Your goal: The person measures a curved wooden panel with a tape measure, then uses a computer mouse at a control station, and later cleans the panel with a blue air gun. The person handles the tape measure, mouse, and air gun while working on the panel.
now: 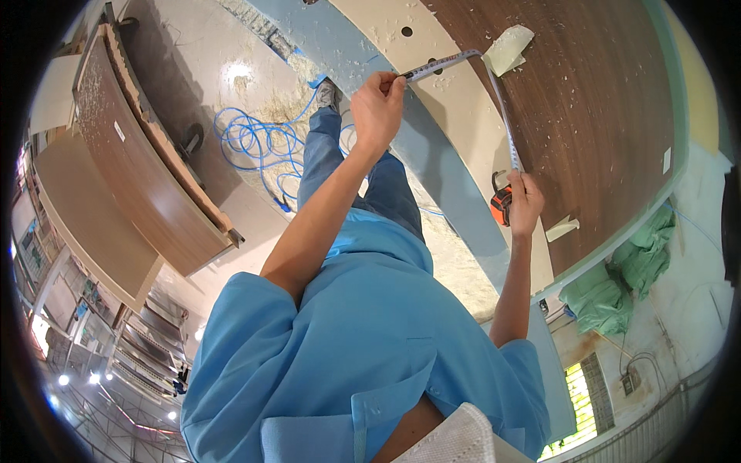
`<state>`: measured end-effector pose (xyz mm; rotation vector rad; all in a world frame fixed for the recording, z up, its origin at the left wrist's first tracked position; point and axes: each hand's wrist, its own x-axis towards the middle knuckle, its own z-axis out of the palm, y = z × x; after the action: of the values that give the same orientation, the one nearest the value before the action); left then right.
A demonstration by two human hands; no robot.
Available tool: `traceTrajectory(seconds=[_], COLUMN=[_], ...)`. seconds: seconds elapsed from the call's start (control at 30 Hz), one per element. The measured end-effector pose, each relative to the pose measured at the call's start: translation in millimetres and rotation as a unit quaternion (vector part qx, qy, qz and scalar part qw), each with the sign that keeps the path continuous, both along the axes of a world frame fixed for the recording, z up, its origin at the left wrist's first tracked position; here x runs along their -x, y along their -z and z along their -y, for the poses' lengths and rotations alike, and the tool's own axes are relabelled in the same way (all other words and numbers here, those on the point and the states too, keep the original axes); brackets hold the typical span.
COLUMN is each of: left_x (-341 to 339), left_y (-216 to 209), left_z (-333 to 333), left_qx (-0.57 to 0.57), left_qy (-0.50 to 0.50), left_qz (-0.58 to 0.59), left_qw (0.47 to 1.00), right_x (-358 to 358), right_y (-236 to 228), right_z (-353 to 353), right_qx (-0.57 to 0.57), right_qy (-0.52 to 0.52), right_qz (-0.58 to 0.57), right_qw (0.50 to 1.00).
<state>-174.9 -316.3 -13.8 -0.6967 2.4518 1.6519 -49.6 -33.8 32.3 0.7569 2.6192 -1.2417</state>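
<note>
Orange and black, the tape measure (pixel 500 205) is clasped in the right hand (pixel 525 204); the left hand (pixel 377 112) pinches the end of its blade (pixel 455 60) between thumb and finger. The blade crosses a cream strip (pixel 469 100) and bends beside a pale scrap (pixel 508 51) on a brown wood-grain board (pixel 610 116). Beyond, a blue hose (pixel 248 142) lies coiled on the floor (pixel 262 220)

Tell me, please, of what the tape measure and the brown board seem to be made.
Tape measure: blocky orange-and-black case, probably matte plastic; blade likely printed metal, bending between straight runs. Brown board: wood-grain streaks and dull sheen suggest satin laminate, though veneer is possible.
</note>
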Motion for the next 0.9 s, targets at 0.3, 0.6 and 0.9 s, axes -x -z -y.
traceTrajectory(seconds=[0.3,0.6,0.9], left_x=[-2,-3,-2], left_y=[16,17,17], left_z=[-9,-10,-10], left_qx=[-0.016,-0.026,-0.030], left_qy=[0.002,-0.027,-0.015], left_qz=[0.022,0.033,0.045], left_qw=[1.000,0.999,0.998], right_x=[6,7,7], right_y=[8,10,8], right_z=[5,7,7], right_qx=[0.033,0.021,0.002], right_qy=[0.006,-0.013,-0.014], right_qz=[0.012,-0.011,0.016], right_qw=[0.999,1.000,1.000])
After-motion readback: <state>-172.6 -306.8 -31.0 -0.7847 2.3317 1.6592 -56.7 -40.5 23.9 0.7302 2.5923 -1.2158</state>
